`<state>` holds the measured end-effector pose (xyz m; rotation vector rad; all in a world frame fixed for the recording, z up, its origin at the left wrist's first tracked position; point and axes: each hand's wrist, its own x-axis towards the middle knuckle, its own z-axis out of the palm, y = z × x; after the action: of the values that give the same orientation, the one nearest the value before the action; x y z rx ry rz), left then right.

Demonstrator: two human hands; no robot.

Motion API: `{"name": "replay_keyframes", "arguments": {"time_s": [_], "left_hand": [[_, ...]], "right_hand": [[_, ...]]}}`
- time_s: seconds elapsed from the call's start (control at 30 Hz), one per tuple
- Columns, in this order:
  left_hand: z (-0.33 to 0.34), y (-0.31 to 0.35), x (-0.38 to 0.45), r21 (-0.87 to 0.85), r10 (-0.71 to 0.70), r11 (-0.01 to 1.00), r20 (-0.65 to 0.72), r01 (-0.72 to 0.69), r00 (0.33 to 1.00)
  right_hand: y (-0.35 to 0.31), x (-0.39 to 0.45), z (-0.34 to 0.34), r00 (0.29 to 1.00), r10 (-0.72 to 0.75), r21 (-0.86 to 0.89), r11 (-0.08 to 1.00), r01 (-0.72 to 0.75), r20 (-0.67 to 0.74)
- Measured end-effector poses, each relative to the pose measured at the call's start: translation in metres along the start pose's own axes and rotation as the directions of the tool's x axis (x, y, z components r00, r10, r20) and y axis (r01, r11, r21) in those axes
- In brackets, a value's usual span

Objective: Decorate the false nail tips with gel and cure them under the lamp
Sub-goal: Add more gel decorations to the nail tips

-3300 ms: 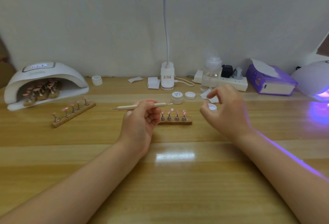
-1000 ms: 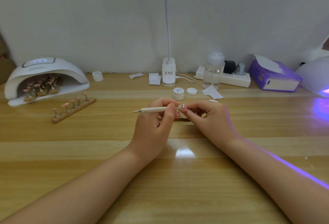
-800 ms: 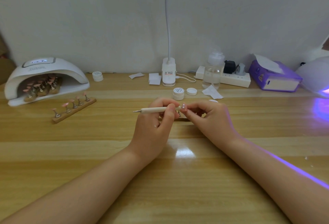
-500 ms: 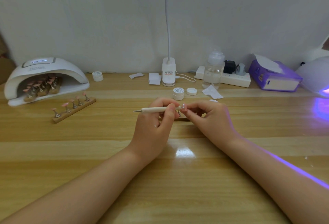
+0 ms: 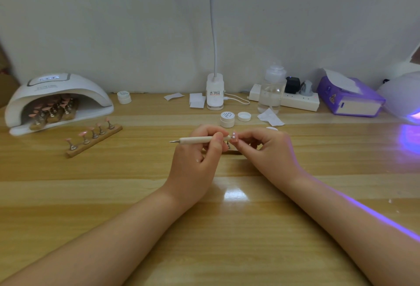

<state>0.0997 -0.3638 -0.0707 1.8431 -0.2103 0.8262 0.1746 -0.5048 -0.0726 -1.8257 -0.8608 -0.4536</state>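
My left hand [image 5: 196, 156] grips a white dotting pen [image 5: 197, 140] held level, its right end touching a pink nail tip [image 5: 235, 137] that carries small white dots. My right hand [image 5: 264, 149] pinches that nail tip on its stand, lifted just above the wooden holder [image 5: 231, 152], which my hands mostly hide. An open gel jar [image 5: 227, 119] and its lid [image 5: 244, 116] sit just behind my hands. A white cure lamp [image 5: 54, 99] at the far left shelters several holders of pink tips.
A second wooden holder with pink tips [image 5: 93, 136] lies left of centre. At the back stand a desk lamp base [image 5: 214, 94], a clear bottle [image 5: 271, 91], a power strip [image 5: 295, 101], a purple tissue box [image 5: 347, 96] and another lamp glowing violet [image 5: 406, 103]. A small jar [image 5: 124, 97] stands back left.
Since 3.3 s ago my right hand left the small white lid and picked up one nail tip, and the pen tip came to it. Over the last second both hands stay still.
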Motion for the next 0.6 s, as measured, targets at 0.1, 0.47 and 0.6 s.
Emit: {"name": "replay_keyframes", "arguments": {"time_s": [0.1,0.47,0.6], "left_hand": [[0.0001,0.001,0.0,0.009,0.003,1.0,-0.003,-0.003,1.0],[0.0005,0.0016,0.0001,0.024,-0.012,1.0,-0.014,0.012,1.0],[0.0007,0.0021,-0.0006,0.014,-0.013,1.0,-0.013,0.013,1.0]], "right_hand": [[0.0,0.0002,-0.0001,1.0,-0.007,0.0,1.0,0.007,-0.005],[0.0013,-0.0001,0.0004,1.0,-0.003,-0.013,1.0,0.003,-0.006],[0.0007,-0.0006,0.0001,1.0,0.011,0.002,1.0,-0.011,0.001]]}}
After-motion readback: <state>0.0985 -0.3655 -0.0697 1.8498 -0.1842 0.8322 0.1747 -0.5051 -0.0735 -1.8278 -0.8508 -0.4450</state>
